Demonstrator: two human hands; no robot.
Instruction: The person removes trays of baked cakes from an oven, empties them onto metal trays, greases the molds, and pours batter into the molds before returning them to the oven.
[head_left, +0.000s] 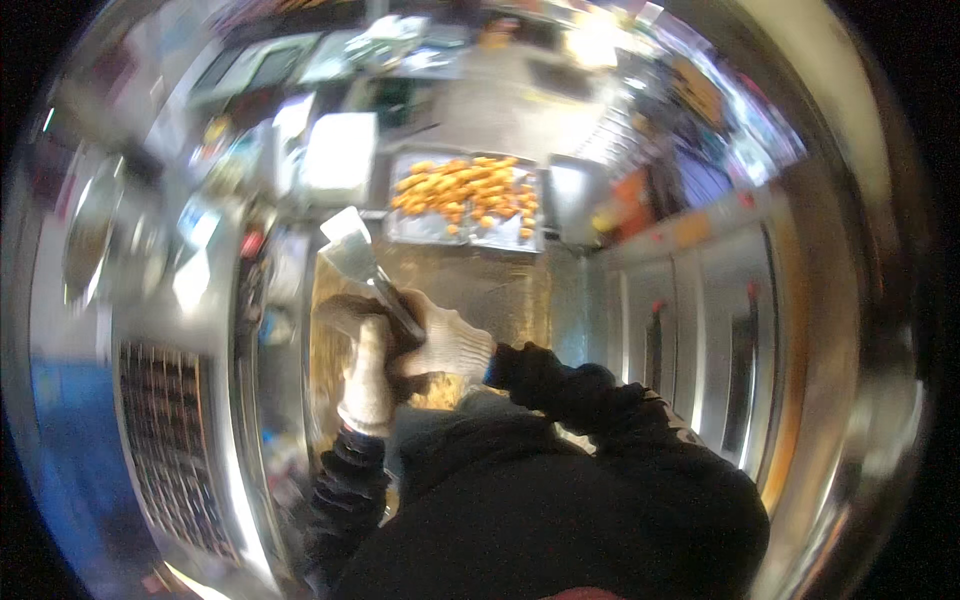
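Observation:
Both my hands wear whitish knit gloves and meet in front of my body. A metal scraper or spatula (354, 251) with a wide flat blade and a dark handle points up and left, out of the grip of my right hand (442, 334). My left hand (369, 367) is beside the handle, thumb up, touching or near a dark, blurred item (345, 313); whether it grips this cannot be told. Beyond the hands, golden-brown fried pieces (465, 187) lie on two metal trays (431, 237).
A white container (340, 159) stands left of the trays, a metal pan (576, 195) right of them. To the left is a counter with a dark grate (169, 442). Steel cabinets with dark handles (739, 375) line the right. Below is a brownish, worn floor (487, 289).

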